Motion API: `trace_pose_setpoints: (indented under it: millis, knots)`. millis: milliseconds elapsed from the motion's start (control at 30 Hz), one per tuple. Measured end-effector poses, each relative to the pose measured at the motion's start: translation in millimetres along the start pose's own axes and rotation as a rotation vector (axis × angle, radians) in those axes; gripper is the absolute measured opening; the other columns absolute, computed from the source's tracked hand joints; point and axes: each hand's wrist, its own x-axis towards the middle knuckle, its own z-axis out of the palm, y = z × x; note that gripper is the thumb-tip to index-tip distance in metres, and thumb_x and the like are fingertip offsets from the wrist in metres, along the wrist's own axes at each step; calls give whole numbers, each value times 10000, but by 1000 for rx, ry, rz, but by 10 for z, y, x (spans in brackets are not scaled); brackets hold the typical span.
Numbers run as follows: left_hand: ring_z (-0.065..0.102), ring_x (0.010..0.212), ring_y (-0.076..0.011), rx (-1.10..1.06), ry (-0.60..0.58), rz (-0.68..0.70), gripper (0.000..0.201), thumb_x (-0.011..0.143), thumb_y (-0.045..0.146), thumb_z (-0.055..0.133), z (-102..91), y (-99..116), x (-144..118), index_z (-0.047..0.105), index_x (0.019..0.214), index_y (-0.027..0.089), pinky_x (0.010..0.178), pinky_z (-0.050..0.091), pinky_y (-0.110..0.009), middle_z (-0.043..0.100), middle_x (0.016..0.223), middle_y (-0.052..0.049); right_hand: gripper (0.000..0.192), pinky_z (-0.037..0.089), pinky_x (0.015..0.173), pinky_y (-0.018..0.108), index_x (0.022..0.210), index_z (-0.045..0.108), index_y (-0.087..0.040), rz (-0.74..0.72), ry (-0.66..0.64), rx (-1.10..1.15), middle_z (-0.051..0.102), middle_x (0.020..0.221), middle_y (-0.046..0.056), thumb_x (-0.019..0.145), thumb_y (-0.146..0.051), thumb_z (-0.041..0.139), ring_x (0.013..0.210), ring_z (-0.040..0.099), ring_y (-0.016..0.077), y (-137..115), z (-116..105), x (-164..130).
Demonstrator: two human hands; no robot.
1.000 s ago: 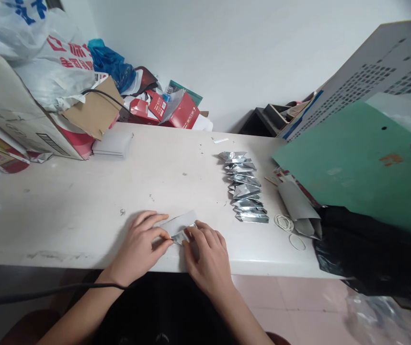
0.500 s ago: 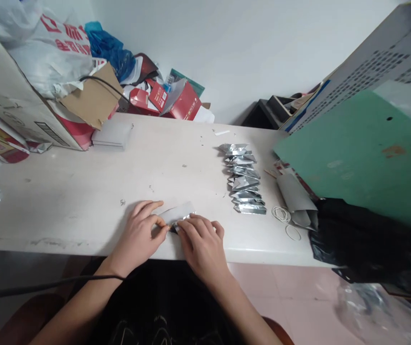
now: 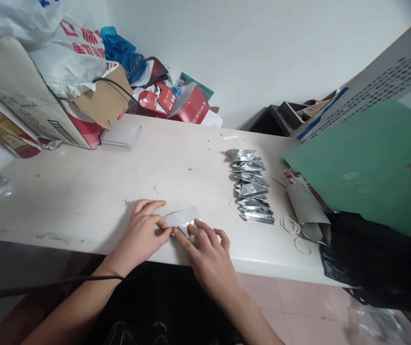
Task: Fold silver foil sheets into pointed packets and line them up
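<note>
Mid-fold on a small foil packet (image 3: 183,221), lying flat near the front edge of the white surface (image 3: 83,191), just in front of the body. Left hand (image 3: 141,235) pinching the packet's near-left corner between thumb and forefinger, other fingers resting curled on the surface; right hand (image 3: 205,249) pressed down flat on the right end, fingertips pinning the foil. Probably a crease being set along the lower edge, though the fold itself hidden under the fingers. Next move likely calling for a firm press along that crease while the left pinch keeps the corner from springing back. Off to the right, well apart from the hands, a neat overlapping row of folded foil packets (image 3: 251,186), and beyond it loose rubber bands (image 3: 291,225) beside a grey paper sleeve (image 3: 308,211). As for containers: a cardboard box (image 3: 29,105) at the back left, flap open, a white plastic bag (image 3: 58,52) bulging out of it and a black cable trailing over the flap; red cartons (image 3: 186,103) heaped behind; a black bag (image 3: 371,258) slumped at the right edge, contents not visible.
</note>
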Motion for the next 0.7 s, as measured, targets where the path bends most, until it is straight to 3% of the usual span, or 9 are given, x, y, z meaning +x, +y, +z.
trace_pose_setpoints:
  millis: [367,500,700]
  knots:
    - [464,1431,-385,37,-67,-45,190,894,221,819,-61,55,38,757,716,241,1164,488,-647,669,1513,-37,529,304,1103,518,1547,579,-316,33,-16,33,703,1410,101,1053,-129,540,1431,533,329,-45,-2,-17]
    - [485,1407,-376,69,-30,-34,148,899,218,813,-55,43,81,777,757,240,1184,458,-655,684,1495,-46,463,292,1136,546,1559,558,-299,107,13,57,696,1400,122,1098,-346,547,1429,527,348,-152,16,10]
    - [512,1368,-358,104,23,2,135,906,255,829,-31,-6,143,777,781,256,1182,453,-634,707,1465,-24,573,313,1154,611,1630,470,-310,185,50,51,654,1456,163,1115,-562,463,1457,497,393,-285,106,19]
